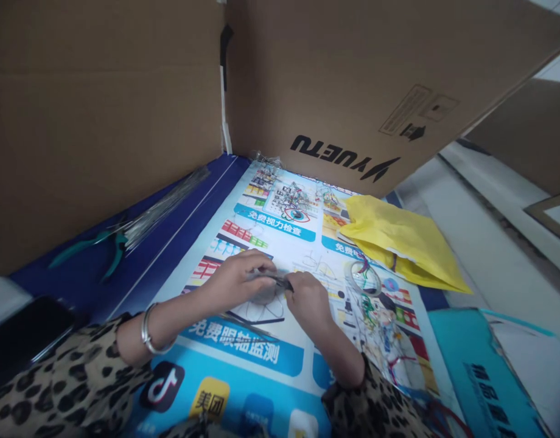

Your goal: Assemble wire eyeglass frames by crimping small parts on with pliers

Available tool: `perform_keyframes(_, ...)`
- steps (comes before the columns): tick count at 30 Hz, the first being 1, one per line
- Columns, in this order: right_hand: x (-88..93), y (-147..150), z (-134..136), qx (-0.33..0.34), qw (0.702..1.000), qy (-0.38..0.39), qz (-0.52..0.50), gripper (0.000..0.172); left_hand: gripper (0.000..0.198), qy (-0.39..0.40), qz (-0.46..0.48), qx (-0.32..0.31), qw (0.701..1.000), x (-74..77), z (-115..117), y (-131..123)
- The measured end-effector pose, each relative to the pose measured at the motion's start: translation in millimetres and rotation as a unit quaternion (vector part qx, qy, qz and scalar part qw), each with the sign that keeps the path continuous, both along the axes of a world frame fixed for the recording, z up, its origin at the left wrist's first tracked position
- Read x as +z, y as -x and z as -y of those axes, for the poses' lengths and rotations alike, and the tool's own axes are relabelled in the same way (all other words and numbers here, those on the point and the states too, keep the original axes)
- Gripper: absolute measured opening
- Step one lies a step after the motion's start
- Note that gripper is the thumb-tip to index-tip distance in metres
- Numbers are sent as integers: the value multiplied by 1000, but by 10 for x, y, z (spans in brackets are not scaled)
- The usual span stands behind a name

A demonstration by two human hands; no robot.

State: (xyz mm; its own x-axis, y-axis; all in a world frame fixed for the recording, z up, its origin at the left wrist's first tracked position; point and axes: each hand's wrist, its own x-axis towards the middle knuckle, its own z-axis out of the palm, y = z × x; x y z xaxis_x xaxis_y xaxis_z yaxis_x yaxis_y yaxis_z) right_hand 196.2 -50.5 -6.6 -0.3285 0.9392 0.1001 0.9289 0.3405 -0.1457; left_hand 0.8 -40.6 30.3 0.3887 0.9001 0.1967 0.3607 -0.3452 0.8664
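My left hand [243,280] and my right hand [310,298] meet above the middle of a printed poster [302,261]. Between them is a small dark grey piece [280,280], slim and slightly blurred; its exact kind cannot be made out. The left thumb and fingers pinch one end, while the right fingers are closed around the other. Beneath the hands, thin wire-like strands lie across the poster. To the right of my right hand sits a clear roll of tape [363,278].
Cardboard walls [330,73] rise behind the poster. At left lie green-handled pliers [113,252] and a bundle of thin wires [165,204]. A yellow bag [408,237], a teal box [481,365], tangled coloured threads [380,334] and a dark phone [33,328] surround the workspace.
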Motion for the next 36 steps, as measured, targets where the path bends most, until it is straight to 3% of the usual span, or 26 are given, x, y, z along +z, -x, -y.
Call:
perform_keyframes(4,2,28,20,16,999,2,38,12,11,-83,-40,-10,996,-102,29,-41)
perform_keyframes(17,12,86,76,41,995,-49,83,3,15,-160,-19,50,986,-234,112,-139)
perform_keyframes(25,3,94,73,36,994,-49,86,4,16,-128,-7,65,990,-245,108,-164)
perform_keyframes(29,12,60,58,28,996,-46,64,5,15,-66,22,67,995,-230,77,-143)
perform_keyframes(36,72,-19,-21,14,998,-63,-2,18,15,61,93,133,985,-202,26,-80)
